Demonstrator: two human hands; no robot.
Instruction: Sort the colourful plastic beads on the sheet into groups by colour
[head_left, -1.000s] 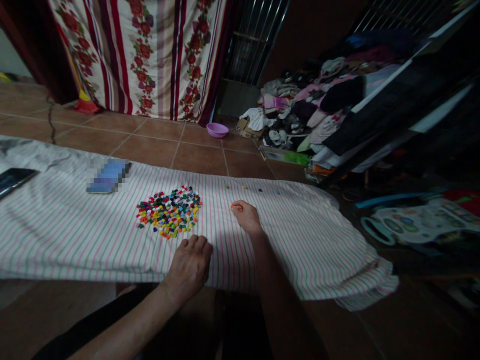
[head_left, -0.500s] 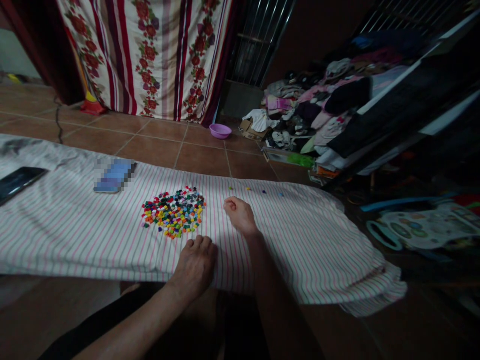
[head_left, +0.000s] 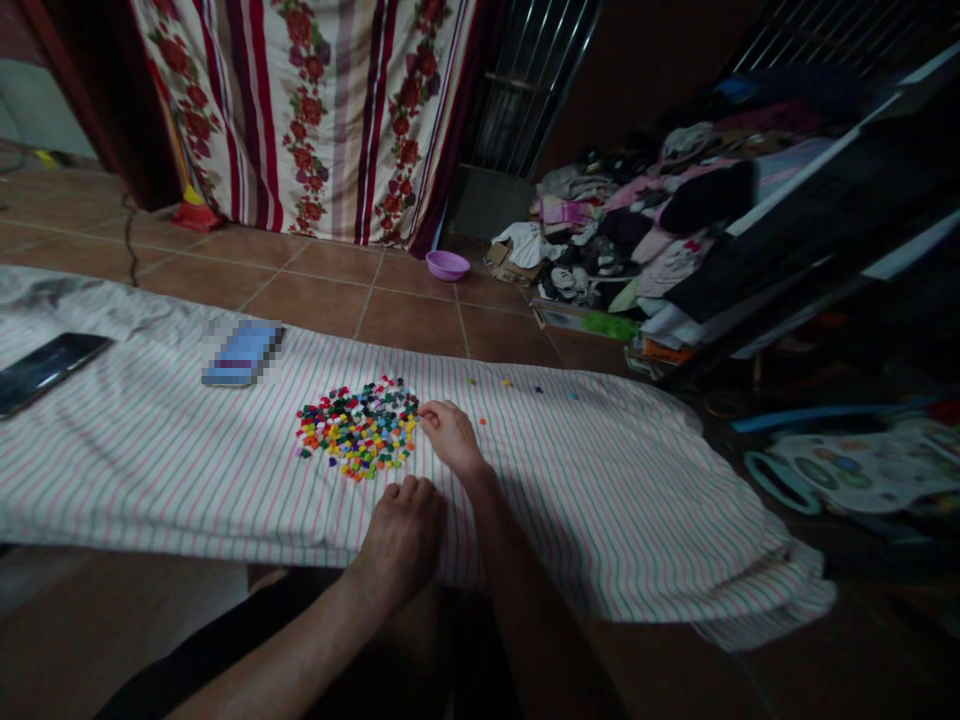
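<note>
A heap of small multicoloured cubes point(head_left: 356, 428) lies spread on the striped cloth point(head_left: 600, 500). At the heap's right edge is my right hand point(head_left: 448, 435), thumb and fingertips pinched together; whatever is between them is too small to make out. My left hand point(head_left: 405, 515) rests closed on the cloth just below the heap, knuckles up, its fingertips hidden. To the right of my right hand sits a lone orange cube point(head_left: 482, 421). Farther back, spaced in a row, are a green cube point(head_left: 471, 380), a yellow cube point(head_left: 507, 382), a purple cube point(head_left: 538, 389) and a blue cube point(head_left: 573, 395).
A blurred-out phone point(head_left: 244, 353) and a dark phone point(head_left: 49, 370) lie on the cloth to the left. Beyond the cloth's far edge, a purple basin point(head_left: 448, 265) stands on the tiled floor, near a large pile of clothes point(head_left: 630, 215). A floral curtain point(head_left: 330, 120) hangs behind.
My right hand has moved left to the heap's edge. An orange cube now shows on the cloth where that hand was. The left hand stays in place; the view has shifted slightly.
</note>
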